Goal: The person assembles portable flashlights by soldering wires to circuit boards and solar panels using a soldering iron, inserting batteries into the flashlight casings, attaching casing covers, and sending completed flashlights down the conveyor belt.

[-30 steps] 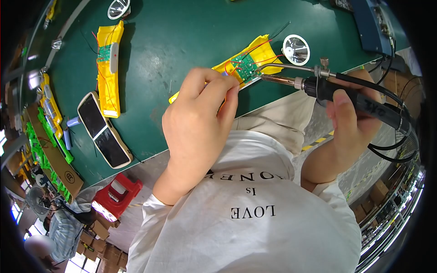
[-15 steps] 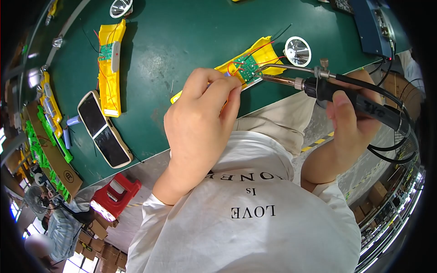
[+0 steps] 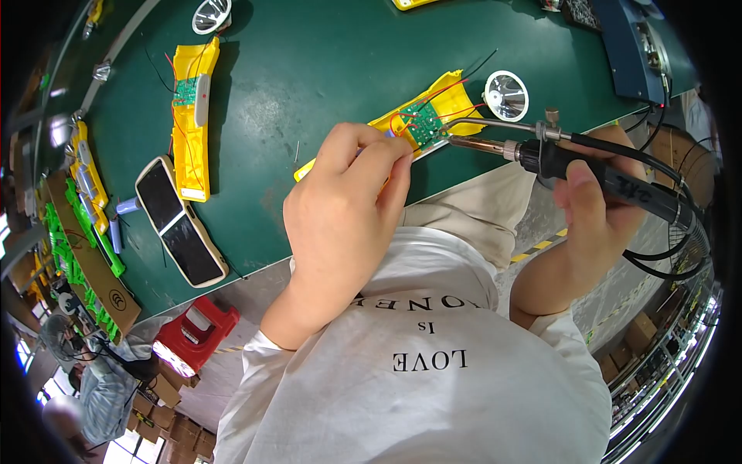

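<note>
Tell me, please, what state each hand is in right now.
Left hand: closed, fingers pinched at the yellow casing; what they grip is hidden.
Right hand: closed, holding the soldering iron.

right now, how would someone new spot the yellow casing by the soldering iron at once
Start at the green table, along its edge nearest the white shirt. The yellow casing slants there, a green circuit board inside it. Unlike the wired casing farther left, it is partly covered by the left hand, with the soldering iron's tip near its board.
</note>
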A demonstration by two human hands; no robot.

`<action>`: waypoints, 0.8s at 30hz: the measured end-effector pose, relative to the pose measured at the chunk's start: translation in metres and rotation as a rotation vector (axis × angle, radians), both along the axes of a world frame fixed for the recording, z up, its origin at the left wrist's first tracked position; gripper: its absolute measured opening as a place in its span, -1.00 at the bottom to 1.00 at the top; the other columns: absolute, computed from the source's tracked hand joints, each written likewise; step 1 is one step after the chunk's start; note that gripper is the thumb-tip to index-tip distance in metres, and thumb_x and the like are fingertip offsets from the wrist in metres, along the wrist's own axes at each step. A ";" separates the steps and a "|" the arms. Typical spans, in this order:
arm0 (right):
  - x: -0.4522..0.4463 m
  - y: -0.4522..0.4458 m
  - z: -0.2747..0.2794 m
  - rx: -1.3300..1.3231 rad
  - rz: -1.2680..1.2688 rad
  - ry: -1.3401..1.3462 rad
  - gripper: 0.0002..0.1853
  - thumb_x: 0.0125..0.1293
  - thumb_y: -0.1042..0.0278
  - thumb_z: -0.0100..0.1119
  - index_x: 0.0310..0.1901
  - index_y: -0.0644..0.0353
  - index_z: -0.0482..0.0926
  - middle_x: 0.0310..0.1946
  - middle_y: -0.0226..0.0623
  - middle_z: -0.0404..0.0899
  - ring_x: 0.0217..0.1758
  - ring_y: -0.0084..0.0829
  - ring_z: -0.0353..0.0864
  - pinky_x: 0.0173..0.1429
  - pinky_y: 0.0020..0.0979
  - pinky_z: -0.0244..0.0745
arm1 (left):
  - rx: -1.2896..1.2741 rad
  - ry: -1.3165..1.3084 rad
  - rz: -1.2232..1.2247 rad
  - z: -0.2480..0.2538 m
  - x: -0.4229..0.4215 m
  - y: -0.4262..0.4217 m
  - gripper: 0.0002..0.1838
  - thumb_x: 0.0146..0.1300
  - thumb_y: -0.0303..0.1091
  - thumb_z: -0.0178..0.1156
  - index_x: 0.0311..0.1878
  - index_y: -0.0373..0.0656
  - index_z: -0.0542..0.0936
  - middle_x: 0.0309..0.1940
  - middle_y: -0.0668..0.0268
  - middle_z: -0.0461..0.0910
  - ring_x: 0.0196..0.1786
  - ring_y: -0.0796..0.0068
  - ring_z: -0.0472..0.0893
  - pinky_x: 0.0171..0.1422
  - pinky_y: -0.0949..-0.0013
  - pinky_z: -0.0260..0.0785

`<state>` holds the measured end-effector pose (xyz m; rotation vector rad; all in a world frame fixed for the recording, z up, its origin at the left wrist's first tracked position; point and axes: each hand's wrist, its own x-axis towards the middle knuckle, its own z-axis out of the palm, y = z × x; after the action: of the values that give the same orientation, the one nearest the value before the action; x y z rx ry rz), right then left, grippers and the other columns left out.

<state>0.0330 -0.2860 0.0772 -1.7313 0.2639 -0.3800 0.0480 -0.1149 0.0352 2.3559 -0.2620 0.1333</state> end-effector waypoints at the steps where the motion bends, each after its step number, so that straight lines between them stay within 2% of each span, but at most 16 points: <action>1: 0.000 0.000 0.000 0.000 0.000 0.000 -0.86 -0.18 0.58 0.09 -0.47 0.34 0.44 -0.52 -0.39 0.40 -0.47 -0.66 0.30 -0.37 -0.70 0.16 | -0.036 -0.003 0.008 -0.001 0.000 0.000 -0.88 -0.16 -0.55 0.19 -0.46 -0.17 0.53 -0.50 0.39 0.42 -0.73 0.65 0.20 -0.65 0.57 0.07; 13: 0.000 -0.002 0.000 0.005 0.005 0.007 -0.86 -0.16 0.58 0.10 -0.46 0.34 0.45 -0.52 -0.42 0.39 -0.49 -0.71 0.27 -0.42 -0.73 0.10 | -0.040 -0.001 0.009 0.000 -0.001 0.000 -0.88 -0.16 -0.56 0.19 -0.46 -0.18 0.53 -0.50 0.39 0.42 -0.72 0.66 0.22 -0.65 0.58 0.07; 24: -0.001 -0.002 0.000 -0.005 -0.001 0.031 -0.85 -0.19 0.59 0.09 -0.47 0.35 0.44 -0.51 -0.39 0.40 -0.44 -0.63 0.33 -0.31 -0.67 0.20 | -0.042 -0.001 0.005 -0.001 0.000 0.001 -0.88 -0.16 -0.56 0.19 -0.46 -0.18 0.53 -0.50 0.39 0.43 -0.73 0.66 0.21 -0.65 0.58 0.07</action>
<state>0.0320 -0.2878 0.0773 -1.7432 0.2866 -0.3548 0.0475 -0.1141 0.0341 2.3154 -0.2520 0.1408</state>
